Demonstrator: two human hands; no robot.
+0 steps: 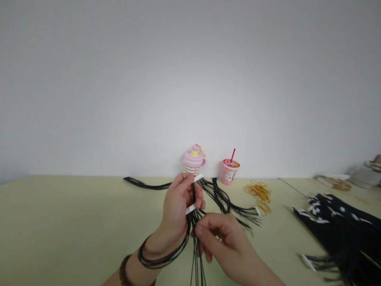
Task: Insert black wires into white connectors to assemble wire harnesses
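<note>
The left hand (178, 202) is curled shut around a bunch of black cords (195, 238), with two white strips (190, 209) across them, one high and one lower. The right hand (222, 242) sits just below, thumb and fingers pinched on the strands. Cords run out to the far left and right over the table (59, 222), a loop drapes by the left wrist, and the lower ends hang past the frame's bottom edge. Near the table's far edge stand a pink cupcake toy (194, 159) and a cup (229, 171). Rubber bands (257, 194) lie just beside the right-hand cord ends, and a black tagged bundle (333, 226) runs off the frame well to the right
</note>
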